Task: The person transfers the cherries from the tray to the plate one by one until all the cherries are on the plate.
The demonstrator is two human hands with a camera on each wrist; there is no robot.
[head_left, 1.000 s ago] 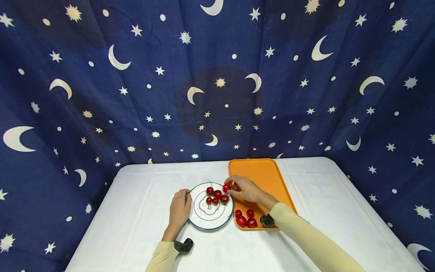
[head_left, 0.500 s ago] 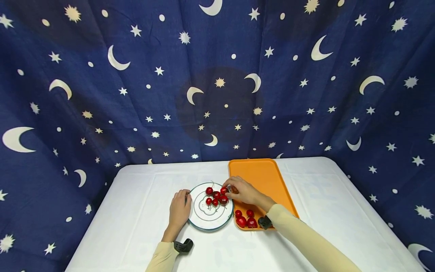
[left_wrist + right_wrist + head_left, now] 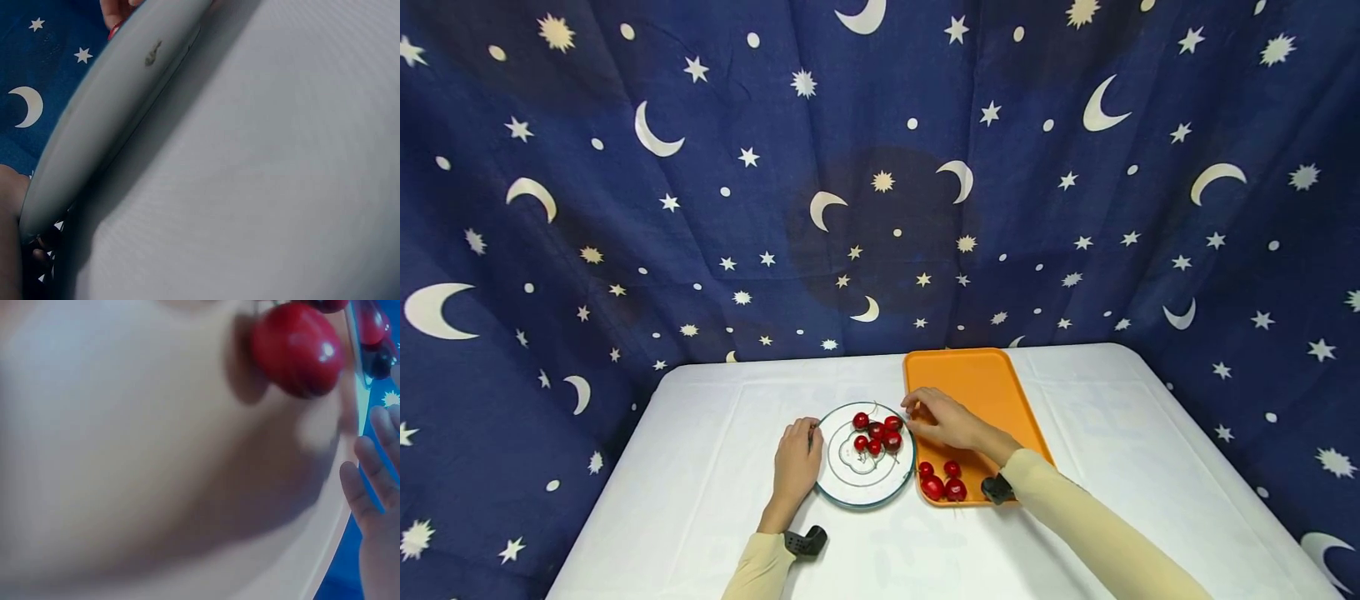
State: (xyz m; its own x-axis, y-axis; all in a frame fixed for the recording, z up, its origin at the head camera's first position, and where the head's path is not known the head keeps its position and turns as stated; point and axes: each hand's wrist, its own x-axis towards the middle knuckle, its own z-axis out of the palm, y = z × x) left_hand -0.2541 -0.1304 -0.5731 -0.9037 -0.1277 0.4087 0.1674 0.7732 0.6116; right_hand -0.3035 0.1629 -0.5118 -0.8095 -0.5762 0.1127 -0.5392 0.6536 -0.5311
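Note:
My left hand (image 3: 797, 458) holds the left rim of a white plate (image 3: 842, 487) with a dark green-blue edge. In the left wrist view the thumb side lies above the plate's rim (image 3: 94, 119) and fingertips show beneath. Several round red radishes (image 3: 876, 431) with thin pale root tails lie grouped on the plate's upper right. My right hand (image 3: 943, 419) hovers above the left edge of the orange tray (image 3: 977, 379), right beside the plate, holding nothing; in the right wrist view its fingers (image 3: 374, 469) are extended and apart. More radishes (image 3: 932, 487) sit in the tray's near left corner.
A white cloth covers the table (image 3: 722, 433). Behind it hangs a dark blue curtain (image 3: 1037, 208) with moons and stars. The tray's raised rim stands close against the plate's right side. Black wrist cameras (image 3: 806, 542) sit on both forearms.
My right hand has set a radish down on the plate's right side and let go. It has then drawn back slightly right, over the tray. My left hand stays at the plate rim.

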